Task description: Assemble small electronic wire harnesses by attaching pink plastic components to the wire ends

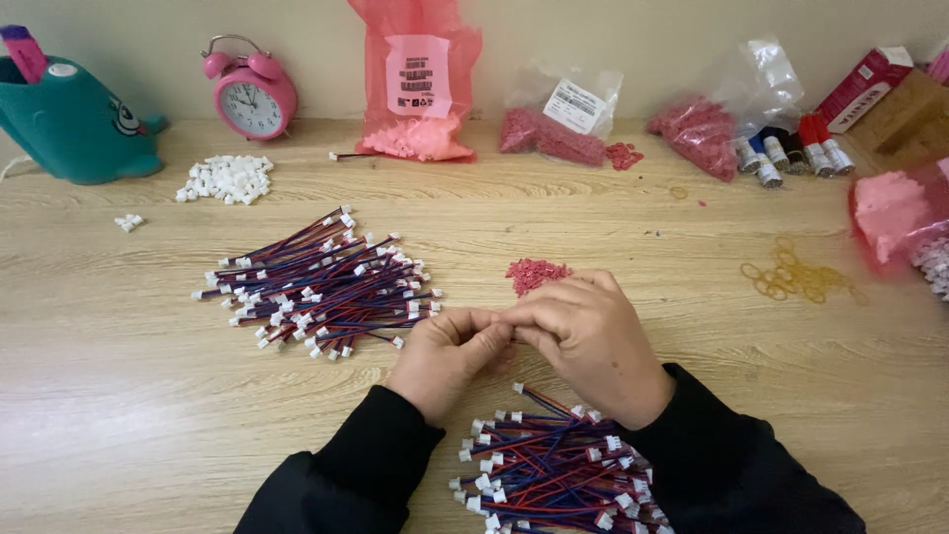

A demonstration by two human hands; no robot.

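Sitting upright: pink bag point(415, 69) of pellets point(420, 138)

Your hands rest on a wood-grain table point(148, 396), pale with a soft satin sheen. Just under your right hand point(591, 341) the wire leads point(554, 465) look like smooth plastic insulation, red and blue, with matt white plastic plugs. Same stuff in the pile point(321, 287) left of your left hand point(445, 356). Your sleeves point(356, 475) are matt black cloth.
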